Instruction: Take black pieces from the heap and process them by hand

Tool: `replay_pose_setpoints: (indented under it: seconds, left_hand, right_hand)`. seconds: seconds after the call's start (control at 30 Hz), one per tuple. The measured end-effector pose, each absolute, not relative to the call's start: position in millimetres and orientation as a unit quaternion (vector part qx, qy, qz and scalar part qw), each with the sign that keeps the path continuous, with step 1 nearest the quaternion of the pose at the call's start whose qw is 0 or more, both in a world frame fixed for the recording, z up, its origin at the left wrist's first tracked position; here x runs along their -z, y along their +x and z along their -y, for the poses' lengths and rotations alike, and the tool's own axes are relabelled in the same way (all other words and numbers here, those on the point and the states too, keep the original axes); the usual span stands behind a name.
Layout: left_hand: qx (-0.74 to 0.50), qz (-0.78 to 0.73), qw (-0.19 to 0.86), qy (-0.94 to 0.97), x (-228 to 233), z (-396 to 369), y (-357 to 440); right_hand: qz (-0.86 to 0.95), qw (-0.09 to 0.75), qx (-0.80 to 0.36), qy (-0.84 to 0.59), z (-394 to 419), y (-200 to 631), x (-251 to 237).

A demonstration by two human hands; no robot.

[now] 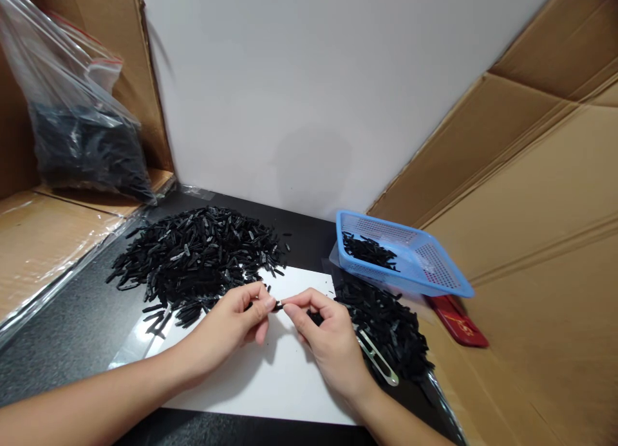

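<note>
Head view, hands: our left hand (pixel 230 322) and right hand (pixel 324 333) meet fingertip to fingertip above the white sheet (pixel 270 375), pinching one small black piece (pixel 277 306) between them.
Grip, left: thumb and forefinger closed on the left end of the piece, other fingers curled under.
Grip, right: thumb and forefinger closed on its right end; whether another piece hides in that palm we cannot tell.
Piece location: in the air between both hands, just above the sheet, near the big loose pile (pixel 193 256).
Risk, slip: we judge the piece so small that any uneven squeeze could flick it off into the pile, where it would be lost among look-alikes.
Risk, mixing: a second pile (pixel 386 324) lies just beside our right wrist; a sweep of the forearm could scatter it onto the sheet.
Risk, edge: the blue basket (pixel 410 256) sits tilted on that pile, and the metal tweezers (pixel 379 359) lie close by; a nudge could tip or shift either.
</note>
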State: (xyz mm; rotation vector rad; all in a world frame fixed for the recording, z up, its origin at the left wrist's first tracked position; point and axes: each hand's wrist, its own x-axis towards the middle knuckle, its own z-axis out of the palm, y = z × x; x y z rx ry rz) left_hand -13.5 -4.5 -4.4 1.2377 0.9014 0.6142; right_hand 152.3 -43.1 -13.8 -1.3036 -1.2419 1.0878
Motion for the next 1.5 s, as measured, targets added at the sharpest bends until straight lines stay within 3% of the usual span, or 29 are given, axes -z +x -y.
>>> replay_pose_setpoints:
  seconds: [0.47,0.77,1.0,1.5]
  left_hand:
    - [-0.267,-0.37,0.783,0.422,-1.5,6.5,-13.5]
    - [-0.253,-0.359,0.793,0.423,-3.3,8.8,-12.2]
    - [-0.258,-0.348,0.774,0.461,-1.5,9.5,-12.7]
    - [-0.294,-0.371,0.7,0.534,-1.8,8.3,-14.0]
  right_hand:
    - [0.38,0.526,-0.563,-0.512,40.1,152.7,15.4]
    - [0.406,0.542,-0.514,-0.527,41.1,152.0,16.5]
    - [0.504,0.522,-0.428,-0.539,43.4,154.9,12.8]
    - [0.459,0.544,-0.466,-0.526,43.0,153.1,15.9]
